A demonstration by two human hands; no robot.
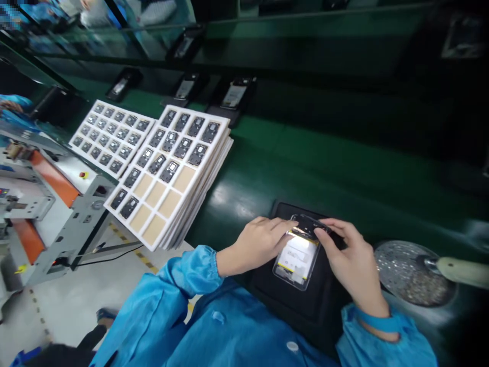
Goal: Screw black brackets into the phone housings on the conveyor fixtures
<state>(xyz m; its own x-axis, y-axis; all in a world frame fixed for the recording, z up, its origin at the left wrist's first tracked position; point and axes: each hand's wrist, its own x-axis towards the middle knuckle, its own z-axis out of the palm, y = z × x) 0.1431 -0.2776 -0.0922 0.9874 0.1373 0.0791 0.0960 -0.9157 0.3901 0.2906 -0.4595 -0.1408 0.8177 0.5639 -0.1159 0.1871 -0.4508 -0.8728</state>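
Observation:
An open phone body (298,257) with a large silver-white battery lies on a black mat (280,300) in front of me. Across its upper end is a dark circuit board (304,224). My left hand (263,238) has its thumb and fingers closed at the board's left edge. From the other side, my right hand (348,252) pinches the board's right edge between thumb and fingers. The board looks slightly tilted over the phone body; whether it touches everywhere I cannot tell. My fingertips hide parts of its edges.
Left of the mat stands a stack of white compartment trays (198,178) holding dark boards. Behind it lies another full tray (130,109). A round metal dish (397,255) of small screws, with a wooden-handled tool (464,271), sits right. Several phone bodies (234,96) rest farther back.

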